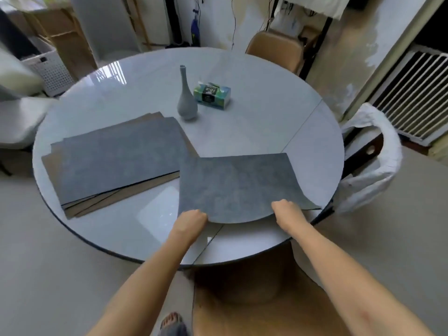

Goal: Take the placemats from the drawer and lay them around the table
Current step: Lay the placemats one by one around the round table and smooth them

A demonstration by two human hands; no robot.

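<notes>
Head view: left hand (191,220) and right hand (287,210) each grip the near edge of a grey placemat (236,185), near edge lifted, far part seemingly flat on the round counter (266,122). Stack of placemats (116,158) lies left, near the rim. Vase (186,98) and tissue box (212,95) sit far centre; bare surface far right.

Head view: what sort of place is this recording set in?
Most likely a home dining area. A round table with chairs around it holds a vase and a tissue box, and both hands hold a placemat beside a stack.
</notes>
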